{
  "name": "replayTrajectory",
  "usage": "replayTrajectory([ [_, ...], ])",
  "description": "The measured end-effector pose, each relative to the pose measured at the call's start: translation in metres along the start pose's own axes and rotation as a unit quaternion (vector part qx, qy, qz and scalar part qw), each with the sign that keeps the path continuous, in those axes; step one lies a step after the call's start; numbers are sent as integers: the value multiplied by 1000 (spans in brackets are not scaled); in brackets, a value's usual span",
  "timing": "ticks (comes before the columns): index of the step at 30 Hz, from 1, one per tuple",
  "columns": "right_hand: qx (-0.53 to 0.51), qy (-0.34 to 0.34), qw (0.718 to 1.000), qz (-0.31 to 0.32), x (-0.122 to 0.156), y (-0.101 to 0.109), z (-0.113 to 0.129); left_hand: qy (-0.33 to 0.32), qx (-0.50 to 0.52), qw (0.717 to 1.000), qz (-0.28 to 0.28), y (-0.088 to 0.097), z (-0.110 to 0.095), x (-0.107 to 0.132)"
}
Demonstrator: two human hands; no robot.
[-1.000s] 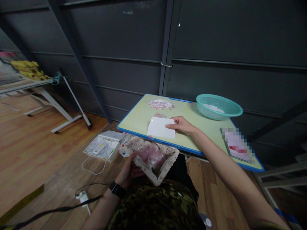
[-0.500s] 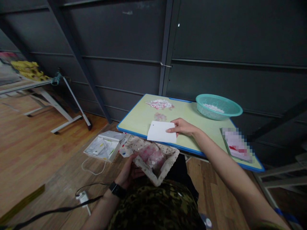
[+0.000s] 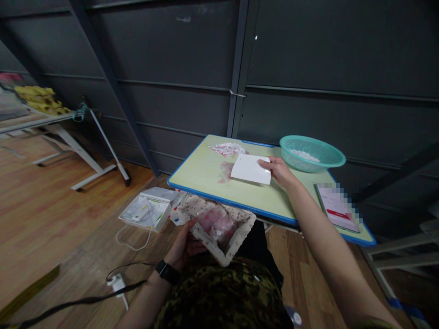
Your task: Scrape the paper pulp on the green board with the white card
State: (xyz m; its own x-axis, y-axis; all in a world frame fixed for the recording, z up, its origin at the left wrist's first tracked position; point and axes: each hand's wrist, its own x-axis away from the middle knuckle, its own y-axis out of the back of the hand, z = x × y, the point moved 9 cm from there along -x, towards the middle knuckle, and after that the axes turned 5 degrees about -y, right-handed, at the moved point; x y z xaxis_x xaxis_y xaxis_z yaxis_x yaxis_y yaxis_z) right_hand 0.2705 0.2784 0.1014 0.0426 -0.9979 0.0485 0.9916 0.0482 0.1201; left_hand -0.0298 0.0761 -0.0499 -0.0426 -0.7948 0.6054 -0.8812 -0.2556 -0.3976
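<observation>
In my right hand point(image 3: 279, 171) is a flat white rectangular scraper-like sheet point(image 3: 250, 169), pinched by its right edge and held tilted over the yellow tabletop point(image 3: 192, 171). My left hand point(image 3: 190, 240) grips a stained whitish tray point(image 3: 242, 240) from its left side, below the table's near edge. Pink-tinged wet material point(image 3: 217, 221) lies inside that tray. Beyond the white sheet sits a heap of white and pink flakes point(image 3: 228, 148). A pink smear point(image 3: 224, 171) marks the tabletop just left of the sheet.
A green plastic basket point(image 3: 312, 153) with white pieces in it stands at the back right. Near the right corner lies a partly blurred tablet-like flat object point(image 3: 338, 208). An opened white box point(image 3: 147, 210) with a cable is at lower left. A dark panelled wall point(image 3: 178, 59) rises behind.
My right hand has moved the white sheet right and farther over the table, lifting it off the near edge. More of the pink smear shows. My left hand and the tray stay nearly still.
</observation>
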Motion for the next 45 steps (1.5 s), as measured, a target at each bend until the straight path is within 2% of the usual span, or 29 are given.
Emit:
replayTrajectory([
  [5,60,-7,998,17,-1,-1,-3,-5,7,1000,15,-3,-1,2],
  [11,113,-18,981,155,14,-33,-6,1,0,1000,19,-6,-2,3],
  [13,107,-15,981,160,17,-35,-4,3,1,1000,22,-6,-1,3],
  [18,93,-1,989,112,15,-25,3,4,2,1000,9,-1,1,0],
  [26,137,-39,961,236,35,-64,-4,4,7,1000,19,-2,1,-1],
  [28,132,-40,959,249,36,-68,-4,4,6,1000,17,-2,1,-1],
  [31,98,-25,975,196,27,-58,-1,-1,6,1000,15,-1,0,0],
  [34,34,0,997,76,14,-32,4,-2,7,1000,7,-1,-1,1],
  [37,22,24,999,-12,7,-16,5,-1,3,1000,2,-1,-2,2],
  [39,49,34,998,-22,6,-17,4,-4,2,1000,5,-1,-2,2],
  [45,116,39,992,35,7,-37,-2,-2,9,1000,4,2,-2,-2],
])
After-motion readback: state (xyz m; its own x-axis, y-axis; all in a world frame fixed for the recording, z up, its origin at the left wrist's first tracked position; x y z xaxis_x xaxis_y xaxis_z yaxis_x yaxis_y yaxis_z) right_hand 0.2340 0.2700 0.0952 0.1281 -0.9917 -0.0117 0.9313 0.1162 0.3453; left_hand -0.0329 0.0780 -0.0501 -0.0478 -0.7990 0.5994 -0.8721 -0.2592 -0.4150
